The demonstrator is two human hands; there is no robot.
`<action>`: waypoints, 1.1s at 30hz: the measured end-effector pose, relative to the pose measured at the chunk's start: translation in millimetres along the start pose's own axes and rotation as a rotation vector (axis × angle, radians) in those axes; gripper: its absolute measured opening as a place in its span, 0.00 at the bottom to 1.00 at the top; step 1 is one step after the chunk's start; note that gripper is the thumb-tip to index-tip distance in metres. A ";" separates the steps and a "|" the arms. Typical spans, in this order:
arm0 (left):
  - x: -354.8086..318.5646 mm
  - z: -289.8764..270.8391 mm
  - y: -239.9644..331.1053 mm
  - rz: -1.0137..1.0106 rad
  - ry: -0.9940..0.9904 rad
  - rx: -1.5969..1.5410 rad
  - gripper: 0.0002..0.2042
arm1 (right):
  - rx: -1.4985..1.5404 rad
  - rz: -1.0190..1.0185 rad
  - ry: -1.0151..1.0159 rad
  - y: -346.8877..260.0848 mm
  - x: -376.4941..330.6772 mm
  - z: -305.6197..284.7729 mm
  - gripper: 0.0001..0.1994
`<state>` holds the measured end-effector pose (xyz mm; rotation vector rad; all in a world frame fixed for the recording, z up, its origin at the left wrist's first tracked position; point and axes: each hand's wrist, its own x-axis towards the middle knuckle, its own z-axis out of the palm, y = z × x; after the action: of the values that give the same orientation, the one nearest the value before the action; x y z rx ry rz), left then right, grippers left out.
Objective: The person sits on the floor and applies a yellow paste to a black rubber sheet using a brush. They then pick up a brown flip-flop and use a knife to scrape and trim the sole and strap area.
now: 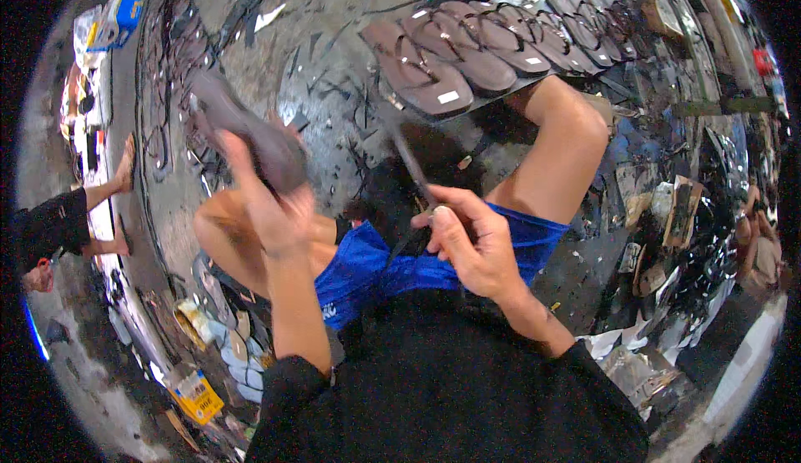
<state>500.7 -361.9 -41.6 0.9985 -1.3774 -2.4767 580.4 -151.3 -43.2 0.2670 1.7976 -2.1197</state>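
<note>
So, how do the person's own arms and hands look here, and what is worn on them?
Both forearms are bare. Black sleeves end near the elbows. The left hand and the right hand wear no gloves. Whether a ring is on the right hand, I cannot tell.

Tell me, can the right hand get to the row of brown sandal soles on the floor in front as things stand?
Probably not freely: the right hand is closed around a dark strap, and the raised right knee sits between it and the row of brown soles. It would have to reach up past the knee.
</note>
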 end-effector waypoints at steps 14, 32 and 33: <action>40.9 77.8 -72.6 -0.361 -0.288 0.049 0.09 | -0.151 0.071 0.200 15.8 -22.3 -45.0 0.23; 31.9 35.9 -79.0 -0.298 -0.229 0.011 0.10 | -0.813 -0.037 0.033 36.1 66.4 -32.8 0.15; 34.3 31.3 -84.8 -0.333 -0.223 -0.030 0.10 | -0.809 -0.031 0.021 35.0 73.0 -32.7 0.15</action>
<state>471.4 -305.5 -114.3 1.0466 -1.3193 -2.9206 523.8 -134.2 -107.5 0.0464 2.4881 -1.2422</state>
